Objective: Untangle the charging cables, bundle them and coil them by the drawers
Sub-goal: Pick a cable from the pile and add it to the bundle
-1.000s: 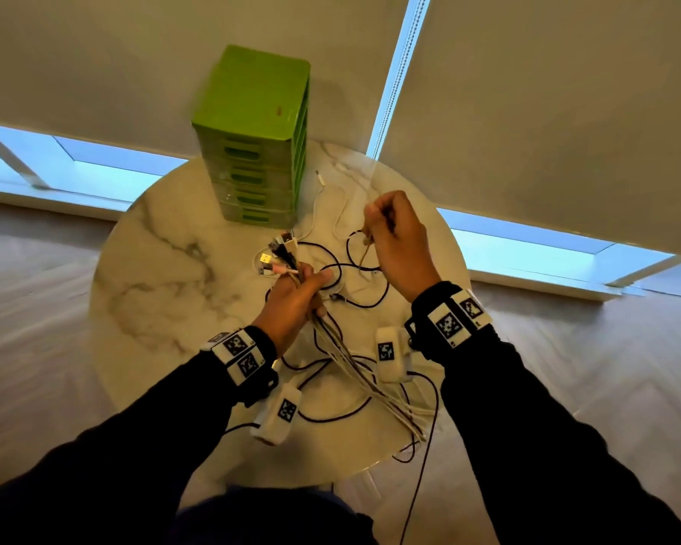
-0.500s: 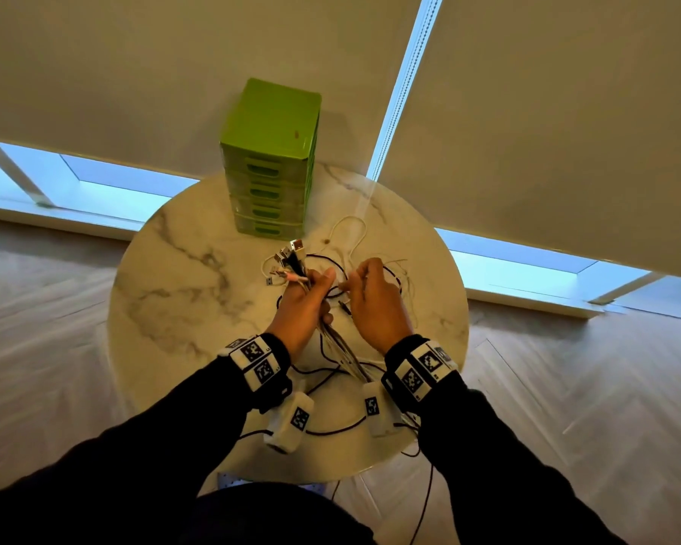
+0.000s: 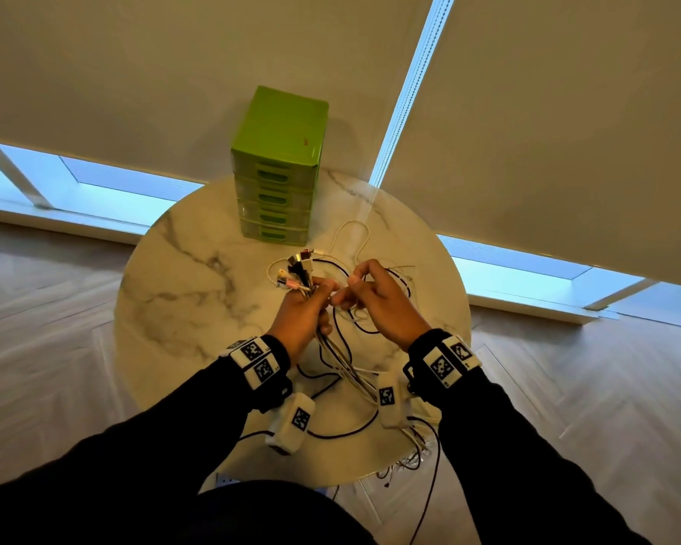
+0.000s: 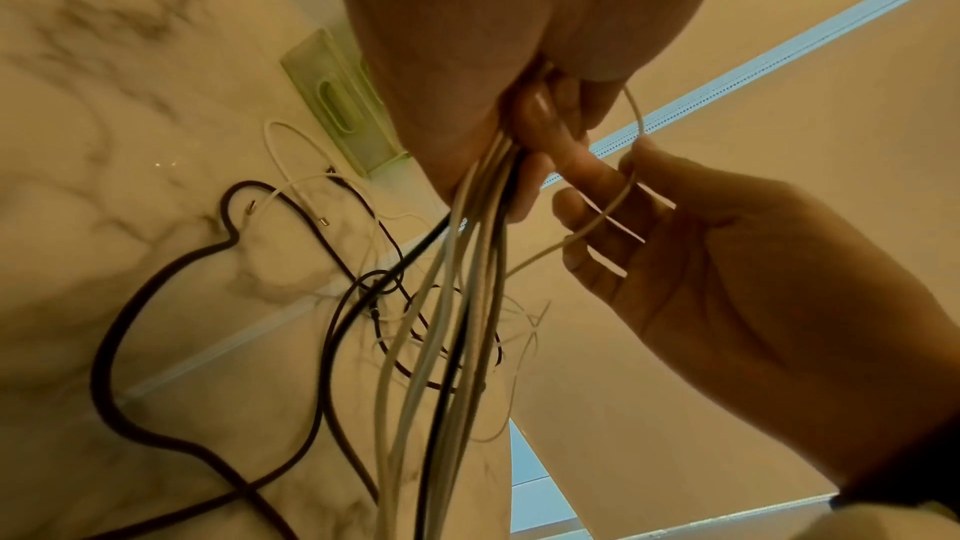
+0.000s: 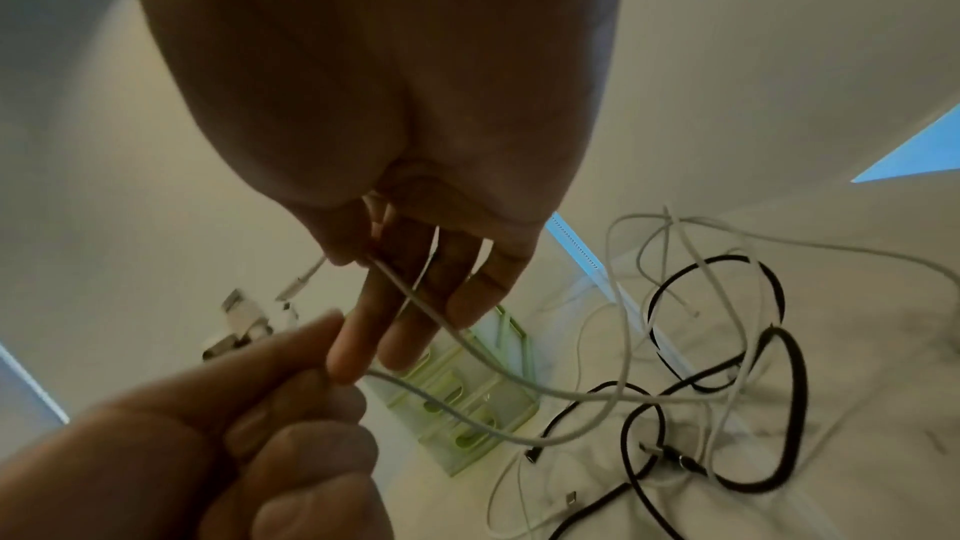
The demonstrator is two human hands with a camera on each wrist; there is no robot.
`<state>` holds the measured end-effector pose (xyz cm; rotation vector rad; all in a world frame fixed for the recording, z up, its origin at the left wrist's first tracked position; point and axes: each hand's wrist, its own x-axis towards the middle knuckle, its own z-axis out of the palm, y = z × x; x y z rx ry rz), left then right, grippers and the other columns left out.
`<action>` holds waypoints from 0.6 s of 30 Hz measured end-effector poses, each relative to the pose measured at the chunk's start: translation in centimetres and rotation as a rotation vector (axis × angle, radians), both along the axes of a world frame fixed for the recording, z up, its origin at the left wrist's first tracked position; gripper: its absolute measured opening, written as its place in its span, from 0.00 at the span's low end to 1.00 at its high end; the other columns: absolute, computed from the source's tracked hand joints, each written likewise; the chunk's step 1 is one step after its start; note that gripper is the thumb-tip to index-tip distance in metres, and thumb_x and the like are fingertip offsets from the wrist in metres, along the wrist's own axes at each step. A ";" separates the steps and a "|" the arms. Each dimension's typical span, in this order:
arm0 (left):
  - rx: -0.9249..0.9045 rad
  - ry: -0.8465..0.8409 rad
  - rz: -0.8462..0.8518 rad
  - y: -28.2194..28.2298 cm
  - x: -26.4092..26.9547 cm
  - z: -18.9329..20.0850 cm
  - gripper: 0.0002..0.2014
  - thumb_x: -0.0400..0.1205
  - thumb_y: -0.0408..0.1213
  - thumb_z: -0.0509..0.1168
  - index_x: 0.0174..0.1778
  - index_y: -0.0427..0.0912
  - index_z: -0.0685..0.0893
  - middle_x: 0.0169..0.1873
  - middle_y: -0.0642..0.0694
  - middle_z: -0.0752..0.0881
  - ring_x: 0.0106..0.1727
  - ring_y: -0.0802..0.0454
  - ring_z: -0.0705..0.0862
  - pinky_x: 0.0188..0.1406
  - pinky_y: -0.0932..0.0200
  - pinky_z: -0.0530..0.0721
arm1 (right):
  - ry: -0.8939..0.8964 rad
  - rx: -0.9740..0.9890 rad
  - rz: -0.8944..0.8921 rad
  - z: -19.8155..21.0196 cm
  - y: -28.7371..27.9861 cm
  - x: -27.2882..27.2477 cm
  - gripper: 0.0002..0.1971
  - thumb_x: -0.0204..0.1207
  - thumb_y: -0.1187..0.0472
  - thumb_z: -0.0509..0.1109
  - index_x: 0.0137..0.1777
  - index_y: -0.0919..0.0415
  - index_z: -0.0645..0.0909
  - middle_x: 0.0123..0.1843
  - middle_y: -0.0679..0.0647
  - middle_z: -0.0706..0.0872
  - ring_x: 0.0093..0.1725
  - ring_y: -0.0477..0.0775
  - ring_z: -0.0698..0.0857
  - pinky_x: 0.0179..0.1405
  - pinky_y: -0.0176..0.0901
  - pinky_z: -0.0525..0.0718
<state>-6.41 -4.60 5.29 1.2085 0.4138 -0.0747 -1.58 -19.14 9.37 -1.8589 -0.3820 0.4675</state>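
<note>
My left hand (image 3: 320,297) grips a bundle of white and black charging cables (image 4: 470,245), their plugs (image 3: 297,267) fanning out above the fist. The bundle's tails hang past the table's near edge. Close beside it, my right hand (image 3: 350,289) pinches a thin white cable (image 5: 470,341) between thumb and fingers. That cable runs from the left fist across the right fingers (image 4: 587,220). Loose black cable (image 5: 727,368) and white cable loops (image 3: 350,238) lie on the marble. The green drawer unit (image 3: 278,171) stands at the back of the table.
The round marble table (image 3: 181,293) has bare surface on its left half. Blinds and a low window strip run behind it, with wooden floor all around. Black wires from the wrist cameras trail over the table's front edge (image 3: 429,466).
My right hand has come down and leftward from its raised position until it sits right beside the left fist. The left hand keeps its hold on the bundle.
</note>
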 end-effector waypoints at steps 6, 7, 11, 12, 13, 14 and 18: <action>-0.095 0.126 0.061 2.2 0.3 -1.6 0.09 0.90 0.41 0.62 0.52 0.39 0.82 0.27 0.51 0.63 0.24 0.56 0.61 0.23 0.60 0.68 | -0.012 0.022 -0.411 0.4 -2.6 3.6 0.06 0.90 0.59 0.58 0.50 0.56 0.70 0.42 0.60 0.92 0.38 0.60 0.90 0.42 0.53 0.87; -0.109 0.134 0.049 2.6 0.1 -1.7 0.09 0.90 0.41 0.62 0.53 0.39 0.82 0.26 0.52 0.63 0.24 0.56 0.61 0.24 0.60 0.67 | -0.007 0.023 -0.470 0.8 -3.4 4.6 0.07 0.90 0.58 0.59 0.49 0.55 0.70 0.41 0.60 0.91 0.37 0.60 0.89 0.41 0.53 0.86; -0.090 0.118 -0.050 3.0 -0.4 -1.5 0.05 0.89 0.41 0.65 0.54 0.43 0.81 0.28 0.50 0.62 0.25 0.54 0.62 0.26 0.59 0.66 | -0.021 -0.026 -0.522 2.1 -4.6 7.0 0.06 0.87 0.57 0.63 0.47 0.53 0.75 0.37 0.58 0.88 0.36 0.58 0.87 0.39 0.52 0.85; -0.071 0.101 -0.070 3.0 -0.5 -1.3 0.06 0.88 0.41 0.66 0.57 0.45 0.81 0.28 0.50 0.62 0.25 0.54 0.62 0.25 0.59 0.67 | -0.036 -0.062 -0.487 2.1 -4.2 7.1 0.05 0.87 0.57 0.64 0.48 0.54 0.76 0.36 0.57 0.87 0.35 0.57 0.87 0.38 0.51 0.85; -0.060 0.085 -0.090 2.9 -0.5 -1.0 0.09 0.87 0.41 0.67 0.63 0.47 0.81 0.27 0.50 0.62 0.25 0.55 0.62 0.25 0.59 0.68 | -0.051 -0.097 -0.441 2.1 -3.6 6.9 0.05 0.86 0.56 0.65 0.50 0.56 0.77 0.36 0.57 0.86 0.34 0.55 0.87 0.37 0.50 0.85; -0.066 0.074 -0.105 2.8 -0.4 -0.7 0.13 0.87 0.42 0.67 0.68 0.52 0.81 0.26 0.51 0.61 0.24 0.55 0.62 0.25 0.59 0.68 | -0.063 -0.123 -0.390 2.0 -2.8 6.6 0.05 0.87 0.56 0.65 0.51 0.57 0.78 0.36 0.57 0.86 0.34 0.55 0.87 0.35 0.50 0.85; -0.137 0.010 -0.101 2.6 0.1 0.3 0.16 0.89 0.44 0.64 0.74 0.56 0.77 0.28 0.51 0.59 0.25 0.55 0.61 0.26 0.59 0.66 | -0.083 -0.127 -0.234 0.7 0.1 4.2 0.05 0.87 0.55 0.64 0.51 0.54 0.78 0.32 0.54 0.86 0.30 0.52 0.85 0.32 0.46 0.81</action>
